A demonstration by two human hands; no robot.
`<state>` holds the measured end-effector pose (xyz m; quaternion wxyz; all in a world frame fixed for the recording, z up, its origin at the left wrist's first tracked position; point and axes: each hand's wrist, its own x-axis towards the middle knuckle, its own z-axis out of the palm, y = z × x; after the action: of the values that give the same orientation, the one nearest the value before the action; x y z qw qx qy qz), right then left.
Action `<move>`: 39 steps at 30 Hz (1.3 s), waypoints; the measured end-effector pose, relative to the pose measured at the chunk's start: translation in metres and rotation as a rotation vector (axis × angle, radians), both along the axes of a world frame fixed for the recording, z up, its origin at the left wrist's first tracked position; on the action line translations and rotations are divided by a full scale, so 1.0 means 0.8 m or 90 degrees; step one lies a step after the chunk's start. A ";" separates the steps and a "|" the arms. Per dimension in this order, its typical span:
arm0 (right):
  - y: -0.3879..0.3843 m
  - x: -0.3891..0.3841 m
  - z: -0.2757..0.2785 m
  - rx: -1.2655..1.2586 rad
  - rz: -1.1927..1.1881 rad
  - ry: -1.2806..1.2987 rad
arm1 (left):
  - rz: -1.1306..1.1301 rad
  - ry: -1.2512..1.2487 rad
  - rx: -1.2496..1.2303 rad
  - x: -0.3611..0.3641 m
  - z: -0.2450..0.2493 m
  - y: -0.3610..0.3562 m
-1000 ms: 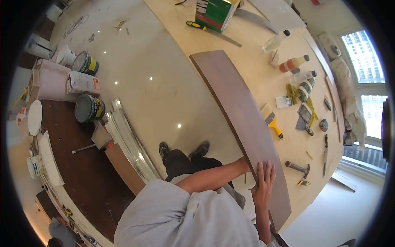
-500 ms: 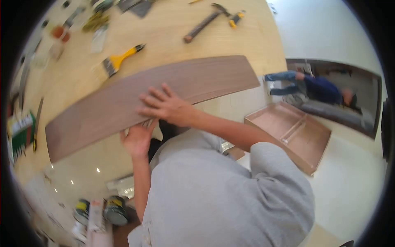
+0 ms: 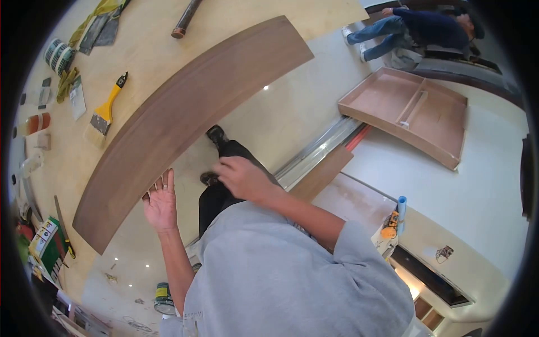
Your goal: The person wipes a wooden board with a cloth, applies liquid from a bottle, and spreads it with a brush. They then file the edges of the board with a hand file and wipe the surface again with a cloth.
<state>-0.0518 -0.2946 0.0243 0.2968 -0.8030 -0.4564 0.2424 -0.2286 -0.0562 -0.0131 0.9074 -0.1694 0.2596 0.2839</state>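
A long, curved brown wooden board lies along the near edge of the table. My left hand is palm up at the board's near edge, fingers stretched out, with the fingertips partly hidden at the edge. Off the board, over the floor side, my right hand is loosely curled with its fingers together, and nothing shows in it. Beyond the board on the table lie a yellow-handled brush and a tool handle, cut off by the view.
Scrapers, a green-and-white box and bottles stand or lie on the table. A divided wooden tray is at the right, near another person. Metal rails and a can are lower down.
My right hand has lifted off the board and curled its fingers. The view has shifted, and the board appears more steeply angled. My left hand remains at its near edge.
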 end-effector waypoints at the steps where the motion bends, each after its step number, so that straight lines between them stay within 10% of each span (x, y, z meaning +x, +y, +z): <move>1: -0.025 0.003 -0.019 -0.044 -0.028 0.024 | -0.014 0.005 0.000 0.000 0.000 0.001; 10: -0.051 0.162 -0.047 0.181 -0.583 0.566 | 0.032 0.273 -0.047 0.018 0.044 -0.019; 17: -0.046 0.318 -0.056 0.359 -0.764 0.639 | 0.039 0.504 0.017 -0.035 0.055 0.033; 24: -0.077 0.396 -0.052 0.352 -0.821 0.593 | -0.056 0.700 0.139 -0.137 -0.013 0.077; 28: -0.076 0.422 -0.040 0.178 -0.782 0.136 | -0.082 0.841 0.034 -0.102 0.012 0.077; 31: -0.054 0.457 0.004 0.043 -0.630 -0.109 | -0.210 1.232 0.057 -0.060 0.029 0.079; 39: 0.036 0.566 -0.041 0.124 -0.596 -0.005 | -0.422 1.340 0.863 0.110 0.050 0.070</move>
<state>0.4011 -0.2655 -0.0083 0.4462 -0.8917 -0.0675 0.0354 -0.1407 -0.0001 0.0270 0.1992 0.6967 0.6791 0.1170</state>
